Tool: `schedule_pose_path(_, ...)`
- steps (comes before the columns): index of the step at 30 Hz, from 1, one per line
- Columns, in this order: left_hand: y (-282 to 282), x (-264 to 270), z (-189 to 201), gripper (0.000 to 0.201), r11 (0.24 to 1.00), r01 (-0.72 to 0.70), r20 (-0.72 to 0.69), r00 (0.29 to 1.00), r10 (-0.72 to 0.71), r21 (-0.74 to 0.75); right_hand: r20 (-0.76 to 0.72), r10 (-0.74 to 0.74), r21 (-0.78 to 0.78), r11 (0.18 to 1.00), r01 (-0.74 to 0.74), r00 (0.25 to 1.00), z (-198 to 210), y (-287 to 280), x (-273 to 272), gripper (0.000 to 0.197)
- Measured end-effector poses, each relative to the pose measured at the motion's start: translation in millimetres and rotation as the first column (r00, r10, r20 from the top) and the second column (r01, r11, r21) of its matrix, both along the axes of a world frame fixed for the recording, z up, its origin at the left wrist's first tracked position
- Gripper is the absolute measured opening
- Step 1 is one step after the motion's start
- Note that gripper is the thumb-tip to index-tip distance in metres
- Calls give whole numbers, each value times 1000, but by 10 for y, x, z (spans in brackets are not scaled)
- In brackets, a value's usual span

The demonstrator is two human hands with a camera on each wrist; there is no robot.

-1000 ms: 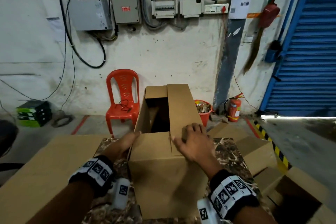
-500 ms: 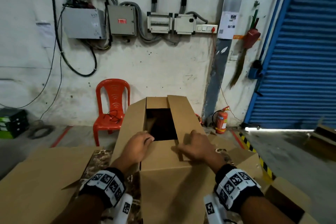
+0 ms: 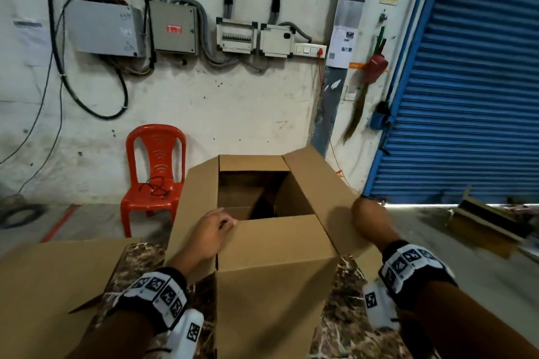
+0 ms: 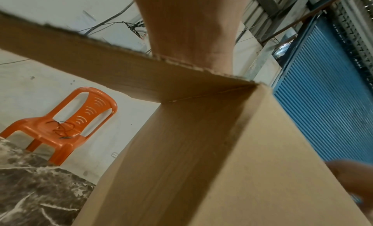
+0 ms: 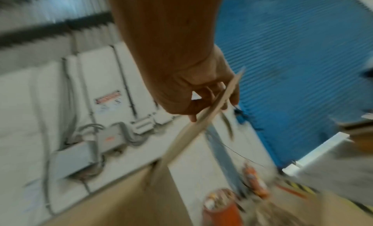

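Tabletop point(image 3: 140, 259) bears open carton point(image 3: 277, 285), right hand point(image 3: 369, 221) pinching flap point(image 3: 318, 183).

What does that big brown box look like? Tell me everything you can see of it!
The cardboard box is plain brown corrugated board, tall, standing upright on a marble-patterned table. Its top is open: the near flap lies folded flat over part of the opening, the other three stand up or lean outward, and the inside is shadowed. The left hand curls its fingers over the near flap's edge. The right hand pinches the right flap's outer edge. No tape or print shows.
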State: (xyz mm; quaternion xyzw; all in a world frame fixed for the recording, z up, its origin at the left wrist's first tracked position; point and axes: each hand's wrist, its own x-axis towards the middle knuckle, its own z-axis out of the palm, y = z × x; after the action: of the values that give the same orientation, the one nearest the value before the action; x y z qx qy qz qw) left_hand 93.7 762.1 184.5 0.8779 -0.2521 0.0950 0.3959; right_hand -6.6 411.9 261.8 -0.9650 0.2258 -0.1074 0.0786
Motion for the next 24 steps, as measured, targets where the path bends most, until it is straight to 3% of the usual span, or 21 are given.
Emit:
schedule_pose_path(3, 1, 30, -15, 14, 1000, -1, -20, 1000, 1, 19, -38, 105, 266, 960, -91, 994, -598, -49, -179, 27)
schedule_pose_path(6, -3, 23, 11, 14, 999, -16, -24, 1000, 16, 28, 40, 202, 266, 942, -205, 979, -854, -38, -184, 24)
schedule_pose_path(11, 53, -3, 209, 22, 998, 50, -37, 998, -49, 27, 47, 163, 188, 968, -169, 986, -509, -37, -146, 30)
schedule_pose_path(15, 50, -138, 623, 19, 998, 44, -42, 998, -46, -49, 166, 276, 243, 919, -311, 947, -56, 100, -156, 26)
schedule_pose_path(17, 53, -277, 867, 19, 997, 43, -47, 998, -46, -58, 242, 356, 368, 827, -425, 903, 83, 188, -203, 27)
schedule_pose_path(19, 65, -459, 1066, 20, 998, 55, -33, 998, -56, -36, 382, 358, 612, 593, -524, 852, 160, 249, -318, 27)
schedule_pose_path(21, 76, -672, 1204, 23, 994, 72, -78, 994, -78, -78, 449, 323, 751, 369, -548, 833, 194, 255, -437, 27)
schedule_pose_path(24, 156, -976, 1339, 31, 976, 145, -303, 934, -190, -165, 358, 461, 812, 275, -514, 812, 140, 129, -528, 25)
